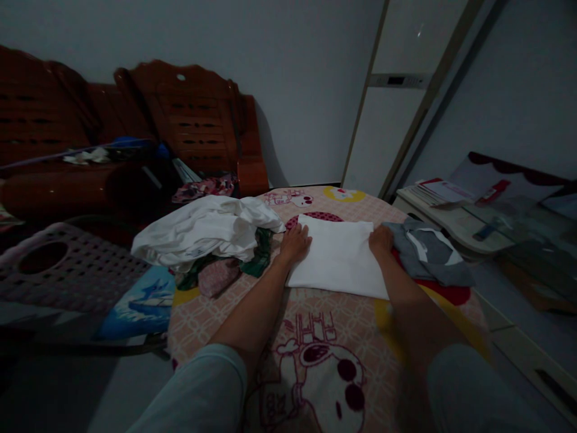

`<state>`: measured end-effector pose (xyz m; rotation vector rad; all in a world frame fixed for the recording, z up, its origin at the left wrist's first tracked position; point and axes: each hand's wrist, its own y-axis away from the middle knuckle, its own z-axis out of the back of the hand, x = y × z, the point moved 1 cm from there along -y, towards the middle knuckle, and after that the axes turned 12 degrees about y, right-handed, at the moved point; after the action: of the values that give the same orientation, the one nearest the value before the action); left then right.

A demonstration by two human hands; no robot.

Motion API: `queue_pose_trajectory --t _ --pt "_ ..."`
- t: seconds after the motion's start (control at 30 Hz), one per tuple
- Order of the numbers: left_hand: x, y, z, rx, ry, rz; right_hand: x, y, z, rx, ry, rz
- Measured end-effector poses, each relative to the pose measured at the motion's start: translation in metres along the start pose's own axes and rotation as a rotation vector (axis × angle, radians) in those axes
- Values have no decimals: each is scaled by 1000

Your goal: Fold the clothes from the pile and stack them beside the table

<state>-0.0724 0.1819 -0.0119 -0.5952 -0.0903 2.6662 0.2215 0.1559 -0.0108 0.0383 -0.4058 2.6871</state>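
Observation:
A white cloth point(338, 255), folded into a flat rectangle, lies on the round table with a patterned cover point(252, 313). My left hand point(295, 243) rests on its left edge near the far corner, fingers somewhat spread. At the far right corner, my right hand point(381, 239) is closed on the cloth's edge, with its fingertips mostly hidden. Just right of that hand lie grey folded clothes point(433, 255) over something red. To the left is a crumpled heap of white clothes point(211, 231), with green fabric point(258, 255) and a pinkish bundle point(219, 276) beneath.
Wooden chairs point(184, 117) holding various items stand behind at the left. A pink woven basket point(67, 270) is left of the table. On the right, a side cabinet point(473, 231) bears papers and a red object. A tall white appliance point(383, 126) stands against the wall.

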Motion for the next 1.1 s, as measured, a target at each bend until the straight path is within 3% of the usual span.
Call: queue_pose_trajectory --t 0.23,0.43,0.57,0.73,0.87,0.97,1.03,1.1 --pt "0 -1 -1 -24 -33 8 3 27 0 -39 -11 126" --pt "1 0 1 -17 -50 2 22 70 6 -8 29 448" --pt "1 2 4 -28 -35 -12 23 89 2 31 70 516" --pt "4 4 6 -54 19 -29 23 86 7 58 -45 476" --pt "9 7 12 -17 97 4 11 77 25 163 -349 430" --pt "11 15 22 4 105 29 -12 81 42 169 -508 193" --pt "9 24 30 2 77 45 -29 90 52 143 -456 12" --pt "6 35 38 6 58 64 -41 102 60 168 -313 -74"
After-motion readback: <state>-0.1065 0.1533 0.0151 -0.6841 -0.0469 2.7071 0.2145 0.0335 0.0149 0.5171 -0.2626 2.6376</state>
